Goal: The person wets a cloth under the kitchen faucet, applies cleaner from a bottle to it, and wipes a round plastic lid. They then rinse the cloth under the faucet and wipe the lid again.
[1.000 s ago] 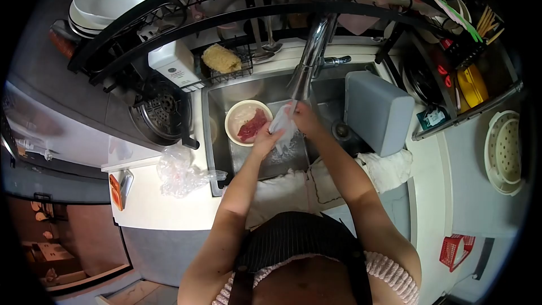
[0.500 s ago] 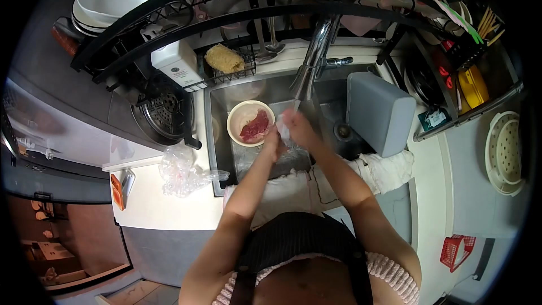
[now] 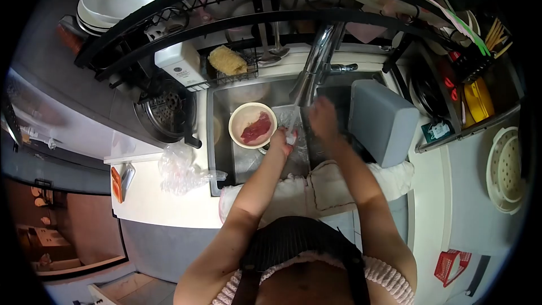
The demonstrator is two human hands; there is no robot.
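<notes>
From here I see the left hand (image 3: 282, 140) over the sink (image 3: 243, 165), fingers closed on a small whitish, crumpled thing (image 3: 291, 136), just beside 1 pale bowl (image 3: 235, 120) holding red meat (image 3: 257, 128). The right hand (image 3: 323, 118), blurred, hangs near the faucet (image 3: 309, 79); I can't tell its fingers' state.

Left hand (image 3: 284, 140) in the sink (image 3: 243, 161) holding something small and whitish, just beside a cream bowl (image 3: 253, 126) of red meat (image 3: 257, 128), blurred right hand (image 3: 323, 117) beside the faucet (image 3: 314, 68), gray container (image 3: 381, 121) at the sink's right edge
</notes>
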